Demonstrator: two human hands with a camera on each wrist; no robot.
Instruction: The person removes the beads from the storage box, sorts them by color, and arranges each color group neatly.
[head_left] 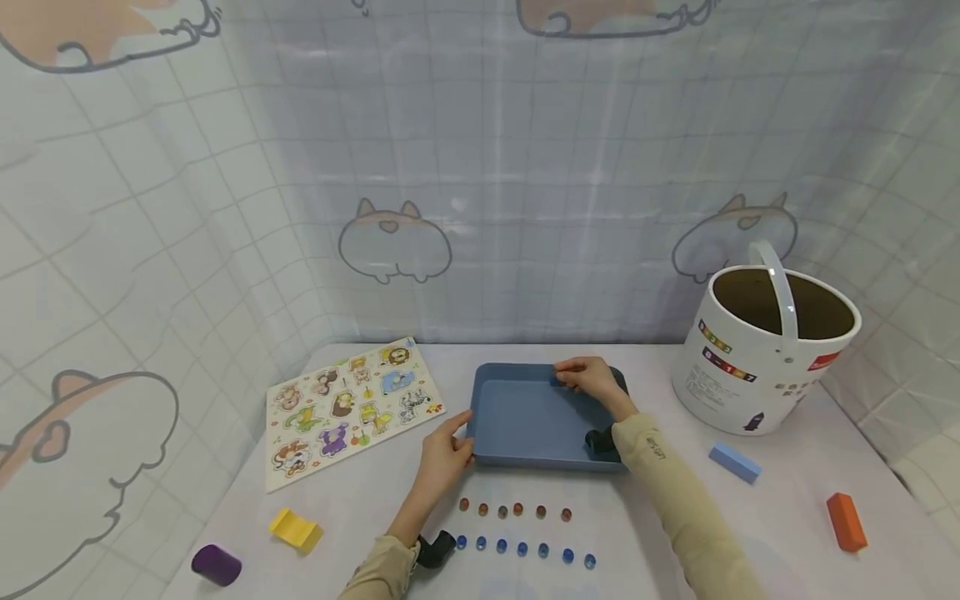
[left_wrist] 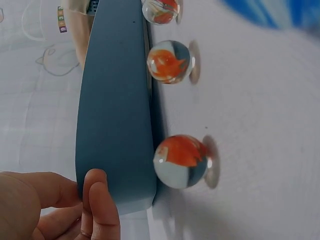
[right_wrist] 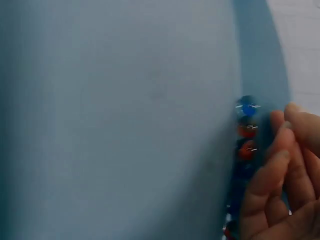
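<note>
A blue-grey rectangular tray (head_left: pixel 532 417) lies on the table between the hands. At its left edge my left hand (head_left: pixel 442 458) holds the tray by thumb and fingers, which also meet its wall in the left wrist view. Over the far right part of the tray is my right hand (head_left: pixel 592 379), with its fingers bent close together by the far wall. Beside those fingers several blue and orange glass marbles, one blue marble (right_wrist: pixel 247 107) at the end, line the wall. Whether anything lies between the right fingertips is hidden.
In front of the tray sit a row of orange marbles (head_left: pixel 517 508) and a row of blue marbles (head_left: pixel 522 549). An animal puzzle board (head_left: pixel 352 408) lies left, near yellow (head_left: pixel 296 531) and purple (head_left: pixel 216 565) blocks. Right are a white bucket (head_left: pixel 750 367), blue block (head_left: pixel 735 462) and orange block (head_left: pixel 847 522).
</note>
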